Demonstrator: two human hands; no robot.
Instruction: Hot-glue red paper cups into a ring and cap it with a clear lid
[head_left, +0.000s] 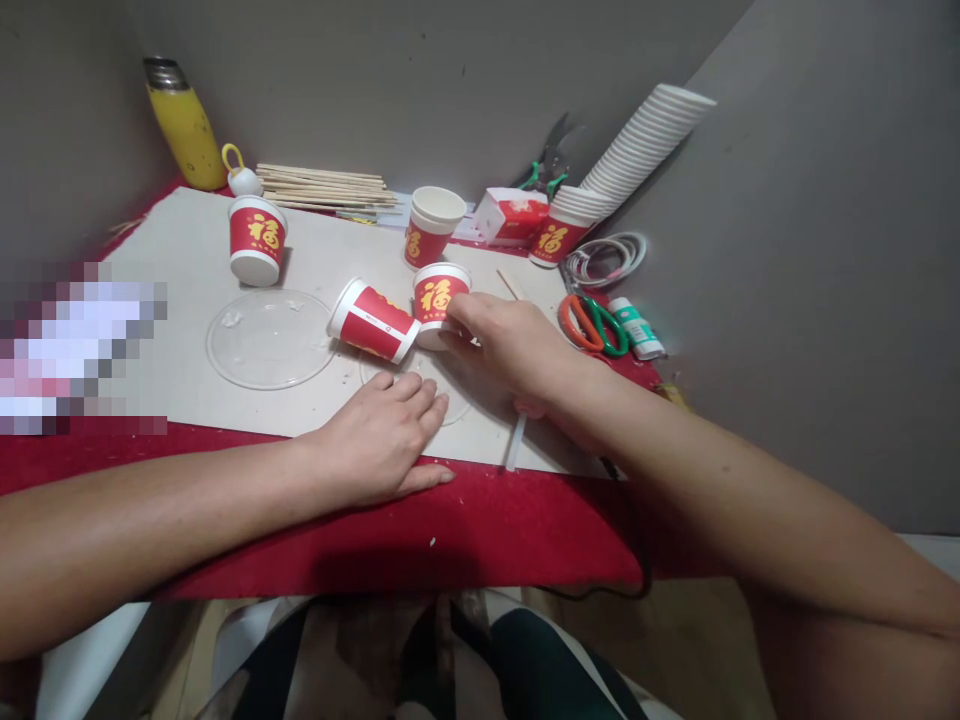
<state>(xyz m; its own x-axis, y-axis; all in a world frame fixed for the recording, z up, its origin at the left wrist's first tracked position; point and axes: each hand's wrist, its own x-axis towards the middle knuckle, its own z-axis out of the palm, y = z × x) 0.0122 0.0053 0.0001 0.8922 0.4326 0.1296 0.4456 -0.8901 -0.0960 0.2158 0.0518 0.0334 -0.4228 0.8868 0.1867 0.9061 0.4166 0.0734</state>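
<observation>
Gray walls (450, 90) around a red cloth-covered surface (525, 530), topped by a beige sheet (187, 385). Right at the fingertips of the right hand (499, 335), a red-and-white paper cup with gold lettering (436, 297), white base toward the near side. Right hand curled, touching the cup's right side; cannot tell whether gripping it. Left of that hand, a tipped red-and-white paper cup (373, 322), white rim pointing left. Nearer, the left hand (394, 435), open, palm down, fingers slightly spread. Farther left, a round clear plastic disc (274, 350). Beyond the right hand, upright nested paper cups (431, 240). Right of it, orange and green looped handles (596, 330) and a white-and-green tube (634, 325). Well beyond the left hand, thin wooden sticks (322, 188) and a yellow bottle (186, 135).
</observation>
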